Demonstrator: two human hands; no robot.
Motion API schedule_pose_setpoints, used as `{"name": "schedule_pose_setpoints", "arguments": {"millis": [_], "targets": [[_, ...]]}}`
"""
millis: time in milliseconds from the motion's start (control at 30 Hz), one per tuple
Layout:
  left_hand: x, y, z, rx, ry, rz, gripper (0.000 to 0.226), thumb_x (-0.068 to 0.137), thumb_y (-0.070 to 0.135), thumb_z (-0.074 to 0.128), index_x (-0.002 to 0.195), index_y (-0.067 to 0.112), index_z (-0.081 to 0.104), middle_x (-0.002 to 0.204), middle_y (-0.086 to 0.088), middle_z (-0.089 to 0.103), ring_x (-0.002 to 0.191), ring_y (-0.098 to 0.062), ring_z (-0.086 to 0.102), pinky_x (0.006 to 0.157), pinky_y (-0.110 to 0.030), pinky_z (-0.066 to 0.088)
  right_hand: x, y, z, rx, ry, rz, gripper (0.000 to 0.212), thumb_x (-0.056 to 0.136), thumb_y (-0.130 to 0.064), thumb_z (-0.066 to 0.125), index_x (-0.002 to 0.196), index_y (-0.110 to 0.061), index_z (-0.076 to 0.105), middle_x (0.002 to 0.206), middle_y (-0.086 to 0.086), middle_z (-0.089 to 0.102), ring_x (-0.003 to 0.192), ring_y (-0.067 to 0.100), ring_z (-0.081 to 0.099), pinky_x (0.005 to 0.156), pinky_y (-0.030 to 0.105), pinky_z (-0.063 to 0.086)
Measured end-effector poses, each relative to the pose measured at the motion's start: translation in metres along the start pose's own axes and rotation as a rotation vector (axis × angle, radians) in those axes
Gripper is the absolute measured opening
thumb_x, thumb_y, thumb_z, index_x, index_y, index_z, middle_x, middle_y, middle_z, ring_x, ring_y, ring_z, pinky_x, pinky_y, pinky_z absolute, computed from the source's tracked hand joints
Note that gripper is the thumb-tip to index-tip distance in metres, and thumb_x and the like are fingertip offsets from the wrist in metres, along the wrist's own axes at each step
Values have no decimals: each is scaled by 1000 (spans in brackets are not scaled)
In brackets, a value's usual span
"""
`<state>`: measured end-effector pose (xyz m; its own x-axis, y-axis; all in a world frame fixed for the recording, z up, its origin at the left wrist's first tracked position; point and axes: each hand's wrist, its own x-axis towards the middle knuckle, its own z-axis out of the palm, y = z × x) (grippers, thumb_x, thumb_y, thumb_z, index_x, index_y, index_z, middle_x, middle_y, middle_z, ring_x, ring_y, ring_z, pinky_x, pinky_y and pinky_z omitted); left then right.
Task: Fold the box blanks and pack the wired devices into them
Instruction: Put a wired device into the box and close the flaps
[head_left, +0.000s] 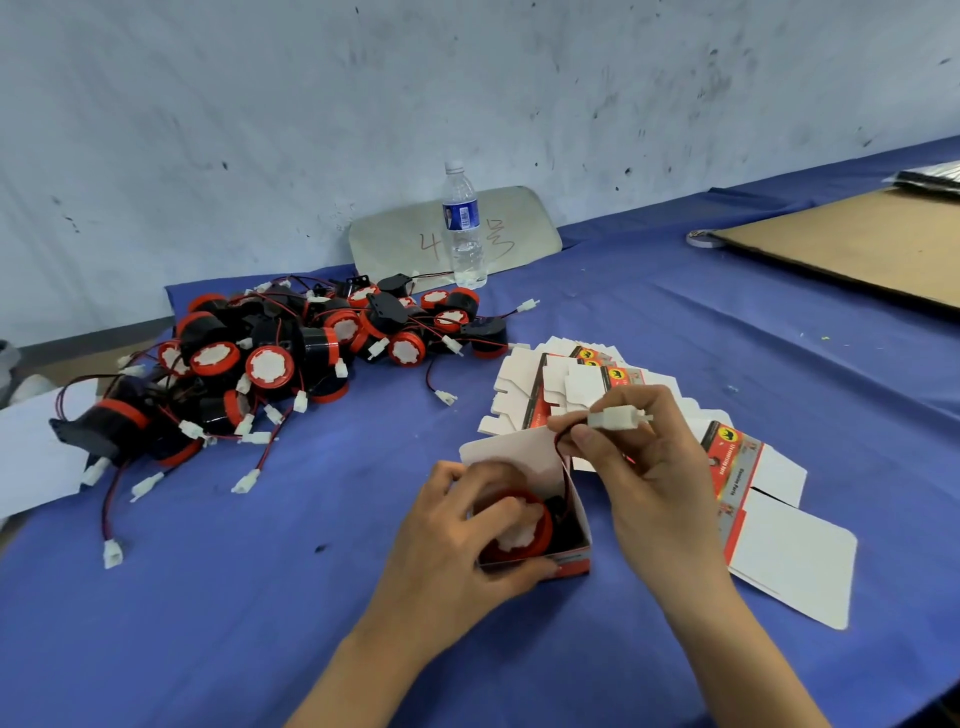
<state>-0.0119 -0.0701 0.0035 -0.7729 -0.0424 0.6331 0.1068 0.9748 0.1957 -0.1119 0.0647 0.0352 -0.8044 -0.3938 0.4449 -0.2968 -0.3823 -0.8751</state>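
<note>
Now the left hand (457, 540) grips the small open cardboard box (563, 525) with a red-rimmed black device (524, 525) inside; the right hand (631, 457) pinches its white plug (618, 417). Far left lies a heap of black-and-red wired devices (270, 358); flat box blanks (769, 525) lie fanned under the right hand, and a clear plastic water bottle (464, 228) stands far behind.

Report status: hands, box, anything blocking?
Left hand grips open box, device inside. Right hand pinches white connector above box. Nothing blocking.
</note>
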Motion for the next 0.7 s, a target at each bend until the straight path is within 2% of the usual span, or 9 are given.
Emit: {"name": "schedule_pose_setpoints", "arguments": {"millis": [100, 267, 333, 433, 500, 600, 700], "targets": [[-2, 1, 2, -4, -20, 19, 39, 81, 56, 63, 96, 22, 73, 121, 4, 61, 95, -27, 57, 69, -38, 54, 1, 0, -2, -31, 23, 1, 34, 89, 7, 57, 85, -26, 54, 88, 0, 74, 86, 16, 71, 77, 24, 55], [-3, 2, 4, -8, -24, 50, 35, 82, 54, 63, 100, 26, 71, 121, 6, 61, 94, -26, 57, 71, -38, 53, 2, 0, -3, -170, 33, -14, 36, 88, 1, 62, 84, -34, 54, 88, -6, 72, 87, 11, 70, 74, 28, 55], [-3, 3, 6, 0, -6, 34, 35, 82, 55, 62, 99, 26, 72, 115, 6, 63, 89, -26, 56, 67, -37, 53, 2, -2, -3, -182, 9, -21, 40, 87, 3, 62, 85, -36, 54, 84, -9, 71, 81, 8, 69, 71, 24, 54], [-1, 4, 8, 40, 39, 8, 36, 82, 56, 60, 92, 25, 75, 106, 9, 67, 80, -24, 53, 60, -36, 52, -3, -4, 0, -244, -122, -55, 45, 85, 7, 61, 93, -37, 53, 77, -12, 69, 71, 5, 67, 63, 12, 49], [0, 4, 9, 67, 71, 10, 37, 83, 56, 58, 83, 23, 74, 96, 13, 68, 75, -22, 51, 57, -32, 50, -6, -4, 1, -342, -173, -58, 52, 85, 5, 60, 99, -44, 48, 73, -12, 68, 65, 7, 65, 60, 13, 49], [2, 6, 9, 78, 124, -3, 42, 84, 59, 54, 70, 22, 68, 80, 15, 65, 69, -19, 46, 49, -27, 45, -4, -1, 0, -578, -156, -120, 56, 84, 1, 62, 102, -50, 48, 76, -14, 64, 66, 9, 61, 61, 16, 48], [2, 7, 10, 93, 144, -14, 44, 82, 59, 55, 65, 20, 64, 75, 14, 62, 69, -18, 45, 47, -27, 45, -6, 4, 0, -719, -137, -154, 42, 81, -1, 66, 109, -32, 61, 67, -7, 62, 66, 10, 57, 63, 13, 45]]}}
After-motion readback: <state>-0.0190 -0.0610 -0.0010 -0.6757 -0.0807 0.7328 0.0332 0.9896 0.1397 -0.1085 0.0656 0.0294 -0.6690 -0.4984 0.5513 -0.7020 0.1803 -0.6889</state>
